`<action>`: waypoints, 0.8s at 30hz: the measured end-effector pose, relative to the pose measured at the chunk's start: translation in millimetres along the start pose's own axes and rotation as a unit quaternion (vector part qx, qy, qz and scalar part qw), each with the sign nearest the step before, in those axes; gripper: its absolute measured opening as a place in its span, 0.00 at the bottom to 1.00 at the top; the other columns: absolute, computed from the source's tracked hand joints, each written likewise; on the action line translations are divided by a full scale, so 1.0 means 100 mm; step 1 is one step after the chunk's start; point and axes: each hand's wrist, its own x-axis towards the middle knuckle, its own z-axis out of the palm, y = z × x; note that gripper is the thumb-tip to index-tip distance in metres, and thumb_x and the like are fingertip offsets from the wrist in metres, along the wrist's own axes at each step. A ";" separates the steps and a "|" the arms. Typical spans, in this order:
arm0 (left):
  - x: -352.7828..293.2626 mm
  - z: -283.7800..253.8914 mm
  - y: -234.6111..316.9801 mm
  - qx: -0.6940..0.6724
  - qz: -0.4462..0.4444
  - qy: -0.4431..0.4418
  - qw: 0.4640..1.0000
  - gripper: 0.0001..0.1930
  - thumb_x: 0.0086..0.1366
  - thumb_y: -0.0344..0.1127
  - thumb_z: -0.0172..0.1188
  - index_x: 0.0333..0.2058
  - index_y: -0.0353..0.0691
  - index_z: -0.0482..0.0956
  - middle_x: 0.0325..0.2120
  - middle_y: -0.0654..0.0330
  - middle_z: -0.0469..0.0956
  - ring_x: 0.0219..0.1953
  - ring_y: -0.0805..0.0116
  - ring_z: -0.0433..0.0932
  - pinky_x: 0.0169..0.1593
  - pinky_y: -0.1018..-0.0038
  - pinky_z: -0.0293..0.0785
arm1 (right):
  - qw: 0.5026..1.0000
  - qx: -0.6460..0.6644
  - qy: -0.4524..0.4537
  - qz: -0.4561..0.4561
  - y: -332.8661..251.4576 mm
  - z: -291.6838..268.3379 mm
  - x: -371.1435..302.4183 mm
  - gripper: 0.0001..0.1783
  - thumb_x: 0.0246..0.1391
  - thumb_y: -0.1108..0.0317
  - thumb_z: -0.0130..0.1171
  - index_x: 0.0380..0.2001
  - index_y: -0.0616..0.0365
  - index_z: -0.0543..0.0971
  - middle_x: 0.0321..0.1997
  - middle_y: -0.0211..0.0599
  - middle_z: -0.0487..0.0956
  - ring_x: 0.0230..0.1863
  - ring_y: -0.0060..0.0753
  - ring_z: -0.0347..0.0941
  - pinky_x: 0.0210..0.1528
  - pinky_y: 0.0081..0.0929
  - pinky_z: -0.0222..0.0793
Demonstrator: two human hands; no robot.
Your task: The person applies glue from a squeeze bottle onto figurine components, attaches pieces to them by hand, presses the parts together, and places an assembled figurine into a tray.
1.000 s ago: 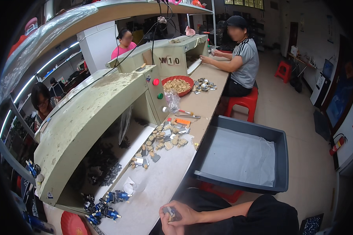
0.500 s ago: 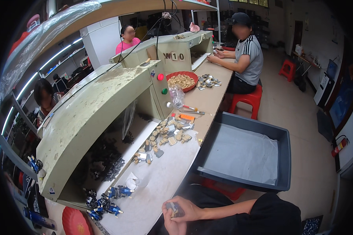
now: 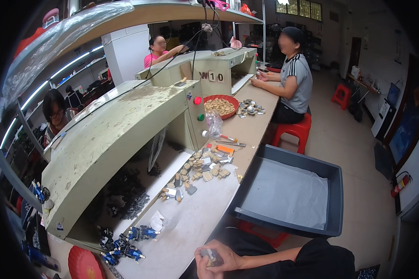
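At the table's front edge, low in the view, my two hands are together. My right hand (image 3: 227, 255) curls around a small grey and brown piece (image 3: 212, 257), part of which shows between the fingers. Close against it, my left hand (image 3: 202, 267) is closed on the same piece from the left side. Its kind is unclear; it resembles the small tan and grey pieces (image 3: 207, 176) scattered farther along the table. Left of my hands lie several blue and black toy vehicles (image 3: 130, 242) with a crumpled white paper (image 3: 157, 221) beside them.
A cream hooded machine (image 3: 111, 135) with dark small parts inside stands at left. A grey bin (image 3: 288, 195) adjoins the table at right. Farther off are a red bowl (image 3: 221, 106), tweezers (image 3: 231, 143) and a seated co-worker (image 3: 295, 83). Another red dish (image 3: 84, 264) is nearby.
The view has shifted slightly, so the bench things appear lower. My hands stay together around the piece, turned a little. The co-worker in pink now has an arm stretched out.
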 end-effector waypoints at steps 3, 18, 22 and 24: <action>-0.03 0.01 0.02 0.001 -0.003 0.008 1.000 0.18 0.59 0.29 0.46 0.49 0.40 0.61 0.37 0.59 0.68 0.39 0.69 0.69 0.43 0.75 0.68 | 0.999 -0.032 0.022 -0.036 -0.05 0.02 0.01 0.33 0.33 0.65 0.65 0.45 0.58 0.64 0.38 0.40 0.68 0.39 0.40 0.66 0.42 0.31 0.63; -0.20 0.07 0.08 0.046 0.032 -0.119 0.991 0.19 0.55 0.31 0.48 0.46 0.43 0.59 0.36 0.58 0.66 0.39 0.68 0.68 0.42 0.76 0.67 | 0.979 -0.056 0.056 -0.187 -0.17 -0.03 0.07 0.39 0.30 0.64 0.67 0.48 0.56 0.60 0.40 0.43 0.67 0.40 0.45 0.65 0.44 0.37 0.60; -0.22 0.09 0.10 0.050 0.025 -0.045 0.997 0.20 0.55 0.31 0.47 0.48 0.42 0.58 0.38 0.58 0.65 0.40 0.68 0.68 0.42 0.76 0.66 | 0.981 -0.044 0.041 -0.184 -0.12 0.00 0.07 0.38 0.31 0.63 0.67 0.48 0.56 0.61 0.40 0.43 0.67 0.41 0.45 0.65 0.44 0.37 0.59; -0.24 0.08 0.11 0.014 0.051 -0.033 0.998 0.20 0.55 0.31 0.47 0.48 0.42 0.58 0.39 0.58 0.65 0.40 0.68 0.68 0.42 0.76 0.66 | 0.983 -0.037 0.024 -0.179 -0.11 0.04 0.07 0.38 0.31 0.63 0.68 0.48 0.56 0.61 0.40 0.43 0.67 0.40 0.45 0.65 0.43 0.36 0.60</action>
